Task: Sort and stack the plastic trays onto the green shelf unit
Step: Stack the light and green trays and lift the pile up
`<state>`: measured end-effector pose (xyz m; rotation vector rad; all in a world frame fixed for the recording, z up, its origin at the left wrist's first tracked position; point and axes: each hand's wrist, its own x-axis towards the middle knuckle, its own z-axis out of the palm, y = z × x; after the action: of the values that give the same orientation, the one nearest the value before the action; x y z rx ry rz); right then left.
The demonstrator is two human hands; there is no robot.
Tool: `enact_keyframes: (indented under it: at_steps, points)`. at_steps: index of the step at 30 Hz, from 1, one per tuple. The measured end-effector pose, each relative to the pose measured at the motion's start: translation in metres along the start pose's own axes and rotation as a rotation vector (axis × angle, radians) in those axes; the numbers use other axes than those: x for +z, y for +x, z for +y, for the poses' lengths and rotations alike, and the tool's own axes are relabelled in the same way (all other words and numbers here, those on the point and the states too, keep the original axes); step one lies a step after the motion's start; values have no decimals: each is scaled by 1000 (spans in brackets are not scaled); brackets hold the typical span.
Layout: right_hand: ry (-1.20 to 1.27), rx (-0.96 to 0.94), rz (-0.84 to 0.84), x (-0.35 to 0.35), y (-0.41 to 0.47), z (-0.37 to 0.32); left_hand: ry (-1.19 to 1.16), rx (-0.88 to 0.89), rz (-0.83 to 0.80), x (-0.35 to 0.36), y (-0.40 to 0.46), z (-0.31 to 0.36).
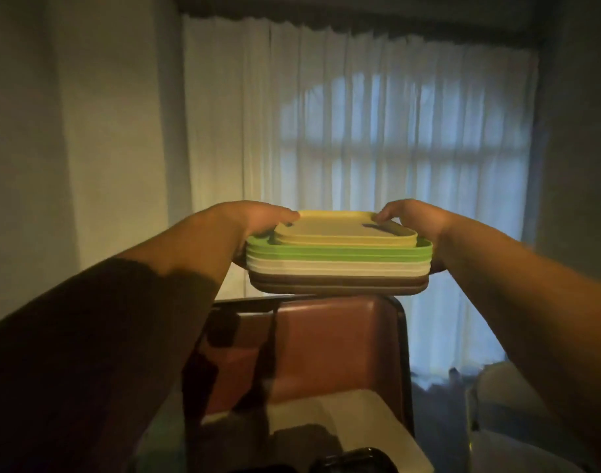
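Observation:
A stack of plastic trays (338, 264) is held up in the air in front of me. Smaller yellow trays (343, 230) lie on top, green ones below them, then white, with brown ones at the bottom. My left hand (251, 221) grips the stack's left end, thumb on the yellow top tray. My right hand (417, 218) grips the right end the same way, fingers under the stack. The green shelf unit is not in view.
A brown chair back (340, 346) with a dark frame stands right below the stack. A pale table corner (343, 425) with dark objects sits at the bottom. White curtains (360, 131) cover a window behind. A pale object (517, 404) is at the lower right.

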<state>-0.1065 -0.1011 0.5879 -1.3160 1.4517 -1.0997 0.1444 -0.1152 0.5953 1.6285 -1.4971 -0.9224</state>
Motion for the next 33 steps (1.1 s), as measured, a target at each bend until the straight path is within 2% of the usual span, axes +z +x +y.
enact_keyframes:
  at_steps: [7, 14, 18, 24, 26, 31, 33]
  points:
    - [84, -22, -275, 141, -34, -59, 127, -94, 159, -162, -60, -44]
    - [-62, -57, -425, 284, -48, -65, 178, -227, 191, -271, -89, -133]
    - [-283, -57, -432, 338, -43, -52, 201, -299, 185, -285, -88, -188]
    - [-911, -307, -345, 394, -40, -36, 224, -336, 117, -275, -90, -228]
    - [-999, -361, -331, 403, -41, -27, 248, -324, 122, -272, -94, -234]
    - [-1098, -306, -402, 422, -41, -4, 403, -388, 136, -263, -90, -252]
    - [-1090, -189, -489, 424, -48, 0, 426, -474, 82, -258, -88, -256]
